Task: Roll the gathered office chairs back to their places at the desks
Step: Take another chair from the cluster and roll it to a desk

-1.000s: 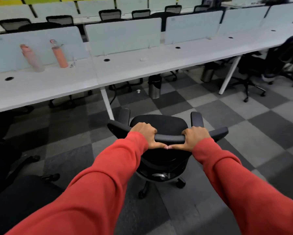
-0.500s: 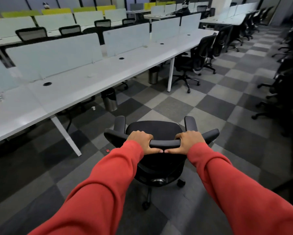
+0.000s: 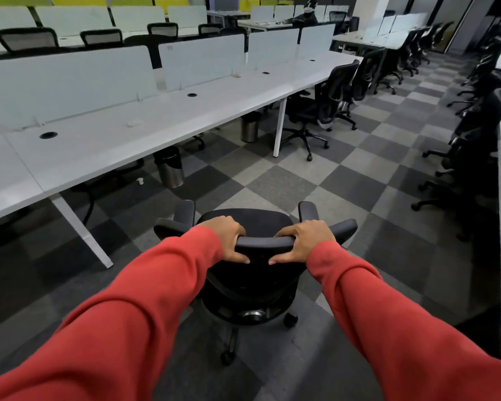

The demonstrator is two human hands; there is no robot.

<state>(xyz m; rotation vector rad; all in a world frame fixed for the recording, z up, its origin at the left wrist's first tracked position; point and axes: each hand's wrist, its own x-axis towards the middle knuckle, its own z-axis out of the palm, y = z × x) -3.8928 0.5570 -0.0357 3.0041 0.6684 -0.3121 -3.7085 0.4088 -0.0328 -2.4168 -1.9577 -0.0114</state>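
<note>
Office chair (image 3: 255, 285) stands directly in front of the person on the grey chequered carpet (image 3: 287, 186), in the aisle and well apart from the long white desk (image 3: 185, 117) on its left. It is black, with a curved top rail on the backrest, a dark padded seat, and two padded armrests (image 3: 184, 212) pointing away from the camera. A shiny metal hub (image 3: 252, 314) shows under the seat, and black castors (image 3: 227, 357) rest on the floor.

Both arms reach forward in red sleeves (image 3: 133, 322). The left hand (image 3: 229, 238) grips the top rail, fingers curled over its far edge and thumb laid along the near face. The right hand (image 3: 304, 241) clamps the rail the same way, with a stretch of bare rail between the two thumbs.

Farther off, two metal bins (image 3: 170, 169) stand under the desk, which carries frosted divider panels (image 3: 69, 82). Another black chair (image 3: 321, 105) sits at the desk's far end, and more chairs (image 3: 475, 134) line the right side.
</note>
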